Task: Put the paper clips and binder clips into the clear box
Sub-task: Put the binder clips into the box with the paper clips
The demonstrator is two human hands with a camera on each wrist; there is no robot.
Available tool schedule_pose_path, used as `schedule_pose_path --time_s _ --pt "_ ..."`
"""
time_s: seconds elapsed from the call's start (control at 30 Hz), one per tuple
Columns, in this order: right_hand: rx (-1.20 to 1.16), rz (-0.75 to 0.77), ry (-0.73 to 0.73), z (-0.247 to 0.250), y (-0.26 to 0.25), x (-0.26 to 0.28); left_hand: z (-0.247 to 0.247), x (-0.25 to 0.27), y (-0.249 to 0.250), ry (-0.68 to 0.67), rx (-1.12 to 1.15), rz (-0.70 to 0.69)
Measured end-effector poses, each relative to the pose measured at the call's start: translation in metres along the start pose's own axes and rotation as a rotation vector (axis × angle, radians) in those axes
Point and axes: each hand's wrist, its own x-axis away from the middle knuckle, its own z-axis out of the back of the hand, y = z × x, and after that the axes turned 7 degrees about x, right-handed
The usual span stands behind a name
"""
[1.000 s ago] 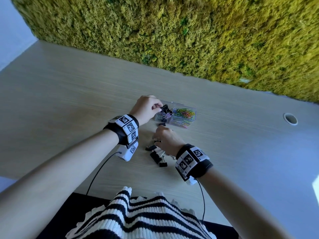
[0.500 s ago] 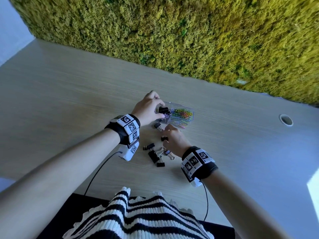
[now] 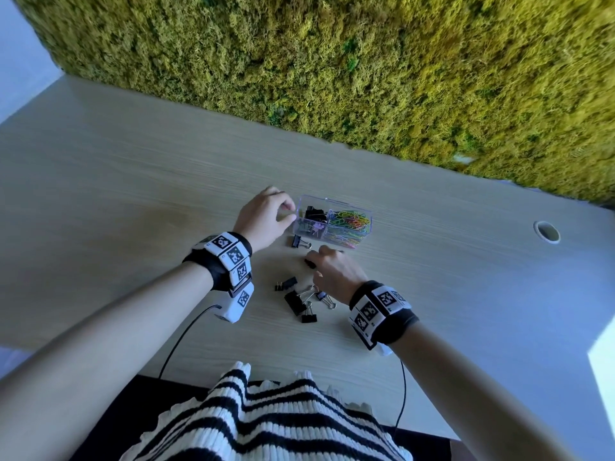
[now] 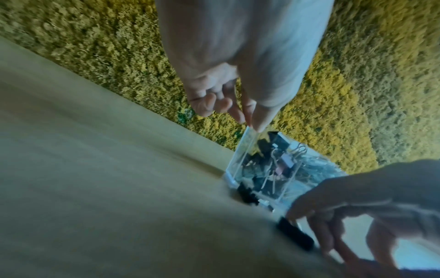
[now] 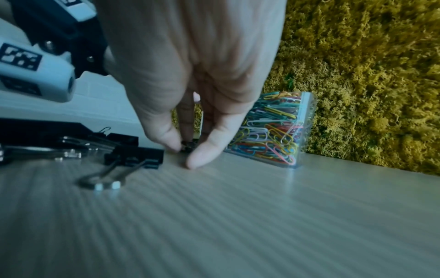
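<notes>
The clear box (image 3: 336,199) stands mid-table. Coloured paper clips (image 3: 349,221) fill its right half and black binder clips (image 3: 314,214) lie in its left half. My left hand (image 3: 292,216) is at the box's left rim (image 4: 240,150), fingers curled, thumb and forefinger tips together (image 4: 252,125) with nothing visible between them. My right hand (image 3: 314,260) is just in front of the box and pinches a small black binder clip (image 5: 188,146) that rests on the table. One more clip (image 3: 298,241) lies against the box front. Several loose binder clips (image 3: 299,299) lie nearer me.
A moss wall (image 3: 366,78) runs along the far edge of the wooden table (image 3: 133,181). A round cable hole (image 3: 546,231) is at the right. Wrist-camera cables hang over the near edge by my striped top (image 3: 266,410).
My left hand has let its binder clip go into the box and drawn back to the left rim. My right hand left the loose pile, moved toward the box and pinches a clip.
</notes>
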Motion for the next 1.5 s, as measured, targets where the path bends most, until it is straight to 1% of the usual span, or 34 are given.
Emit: schedule_pose_path --time_s 0.03,0.1,0.2,0.27,0.4,0.5,0.63,0.7,0.77,0.87,0.9,1.0,1.03,1.1,1.23,1.33,1.4,1.5 --pt "0.003 0.021 0.000 -0.001 0.000 0.000 0.002 0.003 -0.002 -0.028 -0.005 0.024" --pt "-0.010 0.045 -0.014 -0.002 0.003 -0.001 -0.001 0.011 -0.009 -0.129 -0.055 0.046" --pt "-0.052 0.029 -0.013 0.000 0.004 -0.001 -0.011 0.019 -0.012 -0.343 -0.034 -0.007" --pt "-0.085 0.006 -0.002 0.002 0.003 -0.002 -0.017 0.021 -0.008 -0.456 0.002 0.018" --pt "-0.153 -0.007 0.034 0.002 0.002 -0.004 -0.023 0.020 -0.003 -0.509 -0.025 0.042" --pt "-0.143 -0.015 0.002 0.002 0.003 -0.005 -0.025 0.019 -0.005 -0.509 -0.035 0.032" --pt "-0.150 -0.078 -0.030 0.004 0.006 -0.005 -0.025 0.022 -0.008 -0.446 -0.055 0.011" --pt "-0.162 -0.100 -0.014 0.003 0.011 -0.004 -0.022 0.024 -0.010 -0.419 -0.048 0.039" --pt "-0.236 -0.101 0.039 -0.001 0.016 -0.001 -0.020 0.027 -0.014 -0.387 -0.038 0.066" --pt "-0.417 -0.112 0.170 0.007 0.016 0.004 -0.013 0.028 -0.017 -0.349 -0.033 0.084" --pt "-0.469 -0.122 0.243 0.016 0.014 0.004 -0.010 0.027 -0.018 -0.346 -0.042 0.103" --pt "-0.531 -0.175 0.536 0.048 0.012 -0.006 -0.003 0.024 -0.020 -0.346 -0.092 0.140" --pt "-0.561 -0.190 0.604 0.057 0.012 -0.013 -0.002 0.023 -0.021 -0.348 -0.102 0.143" --pt "-0.593 -0.202 0.680 0.070 0.012 -0.027 -0.003 0.021 -0.022 -0.342 -0.095 0.141" --pt "-0.578 -0.237 0.738 0.069 0.008 -0.050 -0.002 0.021 -0.020 -0.348 -0.067 0.165" --pt "-0.428 -0.206 0.777 0.055 0.007 -0.057 0.000 0.022 -0.018 -0.346 -0.032 0.217" --pt "-0.320 -0.217 0.761 0.046 0.011 -0.059 0.000 0.022 -0.018 -0.338 -0.011 0.228" --pt "-0.227 -0.233 0.718 0.041 0.016 -0.056 0.003 0.020 -0.018 -0.307 0.048 0.201"
